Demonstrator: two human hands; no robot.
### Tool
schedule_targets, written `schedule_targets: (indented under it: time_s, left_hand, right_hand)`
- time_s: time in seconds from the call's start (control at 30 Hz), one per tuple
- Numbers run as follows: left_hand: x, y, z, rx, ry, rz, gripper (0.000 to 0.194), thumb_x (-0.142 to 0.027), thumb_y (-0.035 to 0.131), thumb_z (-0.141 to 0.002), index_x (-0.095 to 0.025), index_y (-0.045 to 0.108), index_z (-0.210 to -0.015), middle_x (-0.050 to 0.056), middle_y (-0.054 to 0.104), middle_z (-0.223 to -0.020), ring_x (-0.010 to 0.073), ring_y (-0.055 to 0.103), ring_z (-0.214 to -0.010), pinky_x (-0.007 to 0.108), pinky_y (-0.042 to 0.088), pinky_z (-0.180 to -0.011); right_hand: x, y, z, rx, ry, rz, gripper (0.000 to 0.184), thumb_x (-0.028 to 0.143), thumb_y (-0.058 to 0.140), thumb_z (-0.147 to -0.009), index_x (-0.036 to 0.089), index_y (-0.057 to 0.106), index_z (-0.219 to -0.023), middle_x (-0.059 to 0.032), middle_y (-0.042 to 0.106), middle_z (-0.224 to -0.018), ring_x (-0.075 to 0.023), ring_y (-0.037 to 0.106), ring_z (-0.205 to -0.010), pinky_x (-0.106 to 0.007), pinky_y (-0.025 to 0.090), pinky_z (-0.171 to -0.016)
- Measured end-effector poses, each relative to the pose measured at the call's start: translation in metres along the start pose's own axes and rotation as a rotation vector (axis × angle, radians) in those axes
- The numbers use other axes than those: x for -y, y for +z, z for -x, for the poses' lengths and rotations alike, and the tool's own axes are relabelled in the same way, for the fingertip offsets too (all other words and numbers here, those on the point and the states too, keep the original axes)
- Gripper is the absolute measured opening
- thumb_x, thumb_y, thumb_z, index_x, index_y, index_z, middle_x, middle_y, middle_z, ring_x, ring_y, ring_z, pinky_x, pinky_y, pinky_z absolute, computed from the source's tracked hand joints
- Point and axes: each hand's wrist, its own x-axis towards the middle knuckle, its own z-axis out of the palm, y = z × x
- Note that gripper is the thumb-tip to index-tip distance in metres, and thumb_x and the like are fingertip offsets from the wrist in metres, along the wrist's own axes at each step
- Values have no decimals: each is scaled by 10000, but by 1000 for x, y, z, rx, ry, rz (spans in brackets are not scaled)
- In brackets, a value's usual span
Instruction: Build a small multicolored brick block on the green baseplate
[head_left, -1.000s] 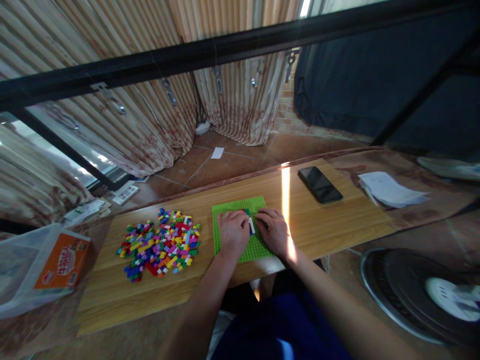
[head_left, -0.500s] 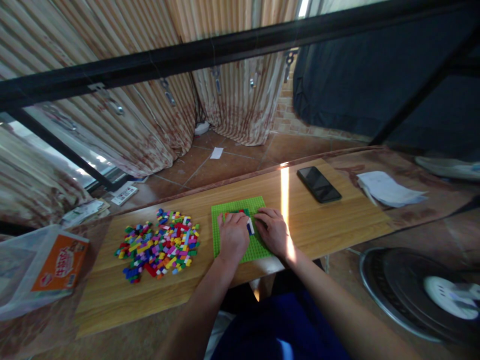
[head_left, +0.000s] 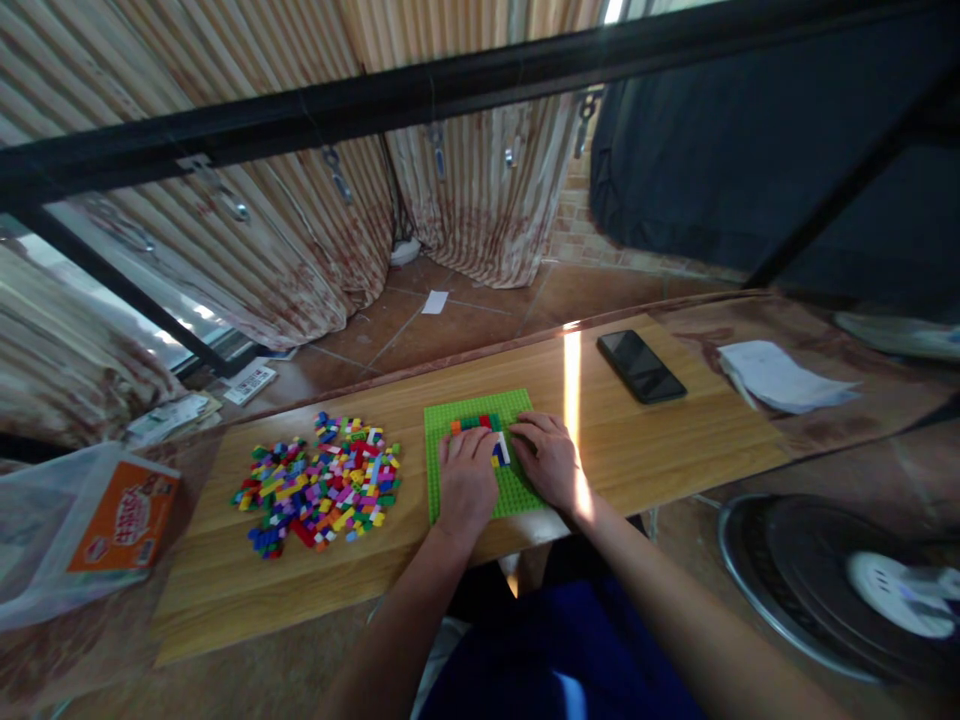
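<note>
A green studded baseplate (head_left: pixel 439 492) lies on the wooden board in front of me. Small toy bricks, among them green, red, orange, blue and white ones, form a cluster (head_left: pixel 480 422) on it. My left hand (head_left: pixel 469 480) rests over the near left part of this cluster, its fingers lying across the bricks and hiding some of them. At the plate's right side is my right hand (head_left: pixel 547 458), fingers bent and thumb apart, with no brick visible in it. A white brick (head_left: pixel 503 449) stands out between the two hands.
Left of the plate spreads a pile of loose coloured bricks (head_left: pixel 322 485). A clear plastic box (head_left: pixel 45 540) with an orange label stands beyond the board's left end. A black phone (head_left: pixel 641 366) and white papers (head_left: pixel 780 376) lie to the right.
My left hand has drawn back slightly toward me, so more of the green, red and orange bricks shows. My right hand stays nearly where it was.
</note>
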Motion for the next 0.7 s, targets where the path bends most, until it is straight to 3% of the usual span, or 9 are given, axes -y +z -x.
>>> schedule_targets:
  time_s: [0.7]
  left_hand:
    - [-10, -5, -2, 84, -51, -102, 289, -129, 429, -921, -208, 614, -1129, 82, 640, -1215, 257, 546, -1120, 503, 354, -999]
  right_hand:
    - [-2, 2, 1, 2, 2, -6, 225, 231, 535, -889, 197, 728, -999, -111, 664, -1114, -265, 555, -1071, -459, 475, -947]
